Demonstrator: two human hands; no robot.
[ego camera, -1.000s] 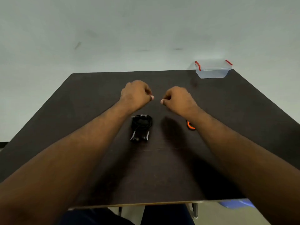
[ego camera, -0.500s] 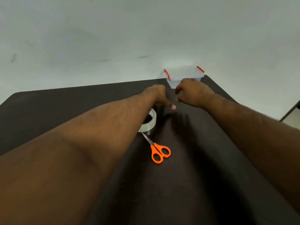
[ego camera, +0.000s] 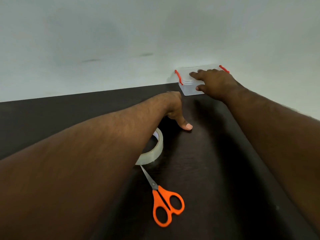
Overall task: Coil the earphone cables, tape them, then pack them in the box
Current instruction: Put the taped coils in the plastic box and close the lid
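Reach is where we stand: our right hand (ego camera: 214, 84) lies on the small clear plastic box with red side clips (ego camera: 187, 84) at the far corner of the dark brown table (ego camera: 216, 170), fingers (ego camera: 194, 75) spread flat across the lid and thumb against the near wall, opened wide and not yet clamped. Our left hand (ego camera: 174, 110) rests on the table nearer us, fingers curled loosely under and thumb pressed to the surface, holding nothing we can see. Beside that forearm sits a roll of clear adhesive tape (ego camera: 155, 149), and just in front of it lie orange-handled scissors (ego camera: 164, 203), blades pointing at the roll. The earphone cables are out of view.

We judge the box light, stiff and rather slick, so it may skid on the smooth table if pushed from the top alone. Better to pinch it across lid and wall, or by both long sides, and keep clear of the red clips, which look likely to spring open.
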